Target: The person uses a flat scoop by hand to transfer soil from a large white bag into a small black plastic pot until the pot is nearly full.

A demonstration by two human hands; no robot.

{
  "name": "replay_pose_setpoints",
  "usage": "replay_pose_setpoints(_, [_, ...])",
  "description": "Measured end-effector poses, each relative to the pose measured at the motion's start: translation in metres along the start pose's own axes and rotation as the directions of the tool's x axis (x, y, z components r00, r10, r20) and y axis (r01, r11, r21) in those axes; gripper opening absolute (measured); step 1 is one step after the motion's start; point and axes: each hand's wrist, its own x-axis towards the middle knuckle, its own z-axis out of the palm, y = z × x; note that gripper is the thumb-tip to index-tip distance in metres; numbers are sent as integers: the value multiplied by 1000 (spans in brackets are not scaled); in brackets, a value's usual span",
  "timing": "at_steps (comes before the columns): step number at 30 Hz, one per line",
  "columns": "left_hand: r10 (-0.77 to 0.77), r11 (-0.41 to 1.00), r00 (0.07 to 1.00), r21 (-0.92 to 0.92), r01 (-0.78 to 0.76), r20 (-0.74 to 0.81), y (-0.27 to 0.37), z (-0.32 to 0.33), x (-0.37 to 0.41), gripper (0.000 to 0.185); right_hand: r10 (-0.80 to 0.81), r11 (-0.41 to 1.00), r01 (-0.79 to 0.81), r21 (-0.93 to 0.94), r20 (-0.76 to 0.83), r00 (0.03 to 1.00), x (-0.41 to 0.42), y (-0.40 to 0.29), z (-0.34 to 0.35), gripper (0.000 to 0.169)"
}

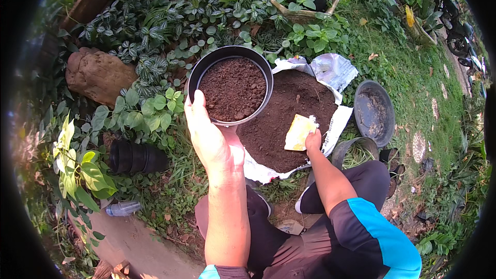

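Observation:
My left hand [211, 133] holds a round black plastic plant pot [196, 70] up by its near left side, thumb over the rim. Dark brown soil [232, 89] lies inside it, below the rim. In my right hand [314, 139] is a flat, yellowish, rough-edged piece [299, 132], its material unclear, with a whitish bit at one corner. It is over a large heap of soil [286, 102] in an opened white sack [339, 126], whose edges are folded down around the heap. The pot covers the heap's left side.
Right of the sack are a dark shallow basin [360, 114] and a pot with grass clippings [354, 155]. At left lie nested black pots [137, 157], a big brown rock [99, 75] and a clear plastic bottle [123, 208]. Leafy plants [151, 38] grow beyond.

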Motion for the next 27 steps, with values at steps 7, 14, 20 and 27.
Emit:
replay_pose_setpoints(7, [7,1000,1000,-10,-7,7,1,6,0,33,-56,956,46,290,25,998,26,12,5,20])
replay_pose_setpoints(14, [25,1000,999,14,-24,-23,5,5,-7,36,-168,984,176,29,-176,970,9,-39,-24,22])
replay_pose_setpoints(20, [-1,1000,1000,-5,1,-28,10,-2,-6,36,-251,964,186,-190,-411,876,-11,-46,-52,20])
replay_pose_setpoints(27, [-30,999,999,-17,31,29,4,15,-5,37,-109,977,95,-193,-61,992,41,28,-37,18])
